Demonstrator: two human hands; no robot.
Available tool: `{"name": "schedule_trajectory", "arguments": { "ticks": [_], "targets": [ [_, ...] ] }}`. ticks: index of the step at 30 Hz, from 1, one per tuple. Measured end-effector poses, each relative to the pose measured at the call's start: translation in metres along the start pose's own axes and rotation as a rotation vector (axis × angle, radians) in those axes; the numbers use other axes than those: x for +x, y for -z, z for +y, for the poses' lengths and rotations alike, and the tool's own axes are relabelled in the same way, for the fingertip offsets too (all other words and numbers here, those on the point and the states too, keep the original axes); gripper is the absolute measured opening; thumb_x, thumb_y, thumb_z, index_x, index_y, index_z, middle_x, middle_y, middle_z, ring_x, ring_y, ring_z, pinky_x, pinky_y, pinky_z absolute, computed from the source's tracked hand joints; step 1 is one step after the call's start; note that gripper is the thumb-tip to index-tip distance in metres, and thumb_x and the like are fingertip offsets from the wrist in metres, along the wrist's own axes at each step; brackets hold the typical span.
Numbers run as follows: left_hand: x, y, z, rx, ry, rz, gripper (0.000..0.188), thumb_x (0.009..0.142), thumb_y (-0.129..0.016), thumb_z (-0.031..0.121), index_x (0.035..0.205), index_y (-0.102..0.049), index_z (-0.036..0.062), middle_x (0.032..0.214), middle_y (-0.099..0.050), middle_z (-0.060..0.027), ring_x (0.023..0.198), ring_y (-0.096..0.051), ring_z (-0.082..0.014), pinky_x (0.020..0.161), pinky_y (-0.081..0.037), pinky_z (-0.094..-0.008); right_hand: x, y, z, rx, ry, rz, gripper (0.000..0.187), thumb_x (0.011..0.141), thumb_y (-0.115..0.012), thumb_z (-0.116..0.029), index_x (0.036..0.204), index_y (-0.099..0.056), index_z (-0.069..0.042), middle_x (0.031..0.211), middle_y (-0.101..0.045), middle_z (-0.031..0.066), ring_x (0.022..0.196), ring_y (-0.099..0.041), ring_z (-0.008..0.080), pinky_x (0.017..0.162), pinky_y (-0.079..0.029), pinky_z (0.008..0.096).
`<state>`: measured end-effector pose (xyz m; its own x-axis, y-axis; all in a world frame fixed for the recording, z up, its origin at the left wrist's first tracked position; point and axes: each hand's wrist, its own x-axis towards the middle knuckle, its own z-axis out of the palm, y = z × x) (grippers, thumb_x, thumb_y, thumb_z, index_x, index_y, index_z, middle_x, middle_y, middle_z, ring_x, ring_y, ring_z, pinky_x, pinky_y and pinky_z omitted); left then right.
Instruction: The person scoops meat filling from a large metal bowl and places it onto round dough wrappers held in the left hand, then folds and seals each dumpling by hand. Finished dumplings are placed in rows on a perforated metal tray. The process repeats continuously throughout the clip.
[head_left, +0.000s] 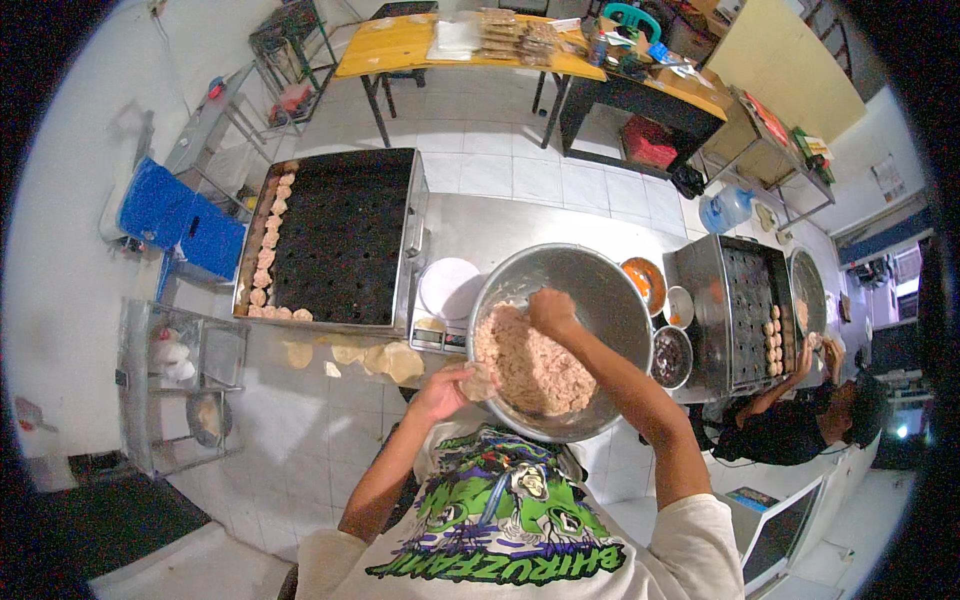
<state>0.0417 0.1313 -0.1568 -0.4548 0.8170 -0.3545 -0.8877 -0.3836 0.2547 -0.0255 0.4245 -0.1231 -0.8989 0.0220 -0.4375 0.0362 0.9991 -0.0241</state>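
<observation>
A large metal bowl [615, 400] in front of me holds a mound of pale pink minced meat filling [535, 360]. My right hand [552, 312] is inside the bowl, closed over the filling's far side; whatever its fingers grip is hidden. Just outside the bowl's left rim, my left hand [445, 395] pinches a pale dumpling wrapper [480, 382]. Loose round wrappers [400, 362] lie along the table's near edge, left of that hand. Beyond them stands a big square metal tray [415, 240], with shaped dumplings [268, 240] lined along its left and near sides.
A kitchen scale [440, 338] with a white round plate [450, 288] stands between tray and bowl. Right of the bowl sit small bowls, one with orange contents [645, 285]. Further right, a co-worker [800, 415] handles something beside a second tray [735, 315]. A yellow table [400, 48] stands beyond.
</observation>
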Motion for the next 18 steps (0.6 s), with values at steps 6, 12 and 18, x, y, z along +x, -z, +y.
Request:
{"name": "schedule_trajectory", "arguments": {
  "ticks": [6, 12, 18],
  "targets": [
    [0.002, 0.012, -0.009, -0.068, -0.010, -0.023, 0.044, 0.096, -0.056, 0.013, 0.131, -0.054, -0.0128, 0.133, -0.061, -0.0292, 0.125, -0.060, -0.0431, 0.110, -0.047, -0.0516, 0.000, 0.058, -0.009, 0.261, 0.082, -0.220, 0.051, 0.087, -0.071, -0.049, 0.108, -0.074, -0.002, 0.108, -0.073, 0.0229, 0.101, -0.072, 0.0401, 0.085, -0.059, 0.0496],
    [-0.001, 0.000, -0.010, -0.088, -0.043, -0.051, 0.045, 0.096, -0.056, 0.014, 0.131, -0.054, -0.0146, 0.136, -0.059, -0.0298, 0.127, -0.059, -0.0427, 0.112, -0.046, -0.0509, -0.018, 0.032, -0.038, 0.042, 0.190, -0.016, 0.045, 0.093, -0.065, -0.048, 0.092, -0.079, -0.005, 0.087, -0.074, 0.0199, 0.081, -0.073, 0.0358, 0.077, -0.058, 0.0455],
    [-0.018, -0.042, -0.005, 0.129, -0.191, 0.046, 0.046, 0.099, -0.053, 0.018, 0.134, -0.053, -0.0125, 0.139, -0.058, -0.0267, 0.131, -0.057, -0.0372, 0.115, -0.042, -0.0451, -0.086, 0.072, 0.021, 0.655, 0.430, -0.128, 0.042, 0.096, -0.067, -0.047, 0.086, -0.082, -0.010, 0.056, -0.060, 0.0073, 0.050, -0.049, 0.0160, 0.052, -0.040, 0.0373]
  ]
}}
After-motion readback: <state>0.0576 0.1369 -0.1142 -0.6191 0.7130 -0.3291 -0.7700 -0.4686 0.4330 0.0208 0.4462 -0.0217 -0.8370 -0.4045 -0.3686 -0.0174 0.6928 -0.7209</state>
